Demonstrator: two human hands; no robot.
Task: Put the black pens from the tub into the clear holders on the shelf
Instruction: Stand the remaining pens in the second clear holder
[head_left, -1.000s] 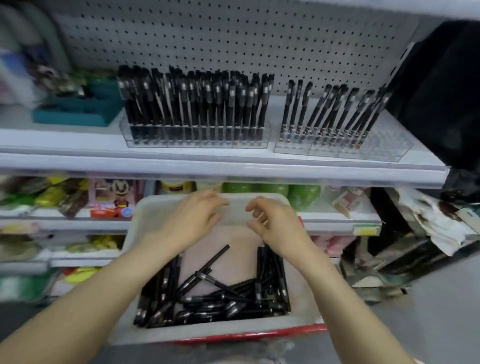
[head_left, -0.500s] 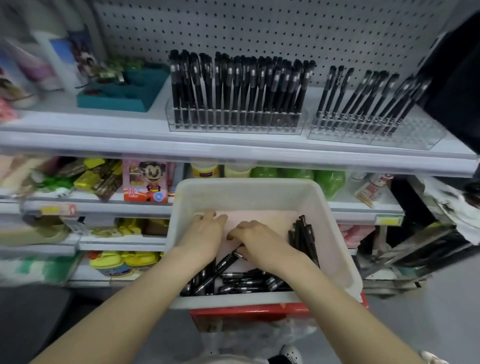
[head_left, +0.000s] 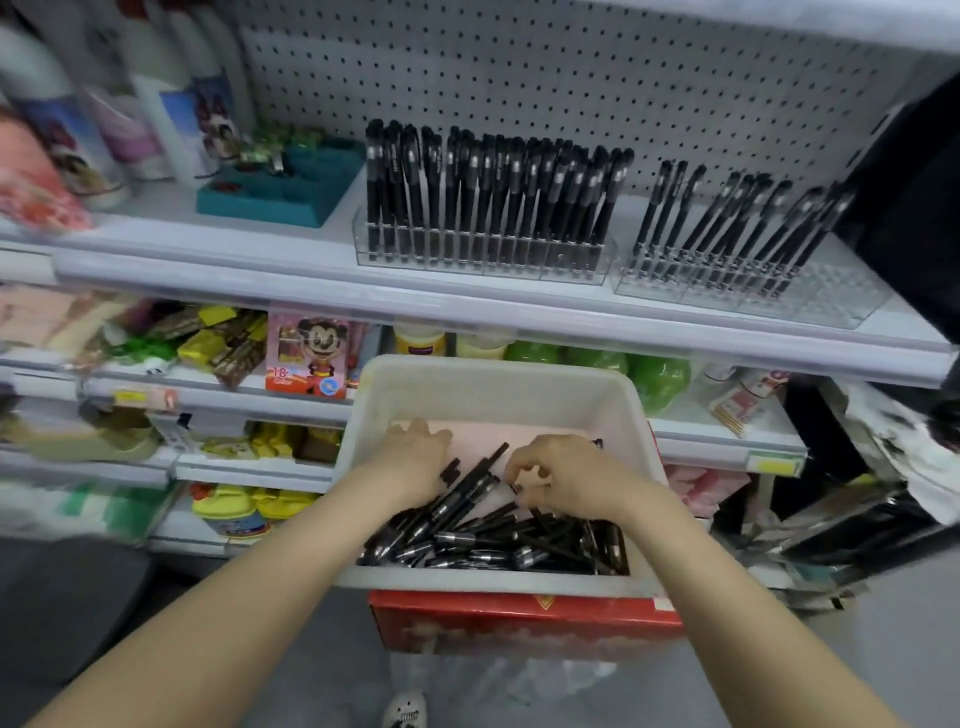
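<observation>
A white tub (head_left: 496, 370) sits on a red box below the shelf, with a pile of loose black pens (head_left: 498, 545) on its pink liner. My left hand (head_left: 415, 460) lies palm down in the tub, fingers straight, resting on the left end of the pile. My right hand (head_left: 563, 478) is beside it, its fingers curled, pinching a black pen (head_left: 480, 480) at the top of the pile. On the shelf above, the left clear holder (head_left: 483, 262) is packed with upright pens. The right clear holder (head_left: 831, 301) has pens on its left side and open slots on its right.
A teal tray (head_left: 280, 195) and printed bottles (head_left: 156, 114) stand left of the holders. A dark block (head_left: 914, 208) closes the shelf's right end. Lower shelves hold packaged goods and green bottles (head_left: 660, 379) behind the tub. The red box (head_left: 519, 623) stands on the grey floor.
Both hands dropped from above the tub's far rim down onto the pens. The right hand's fingers have curled round a pen. The view has swung, so the shelf sits further right.
</observation>
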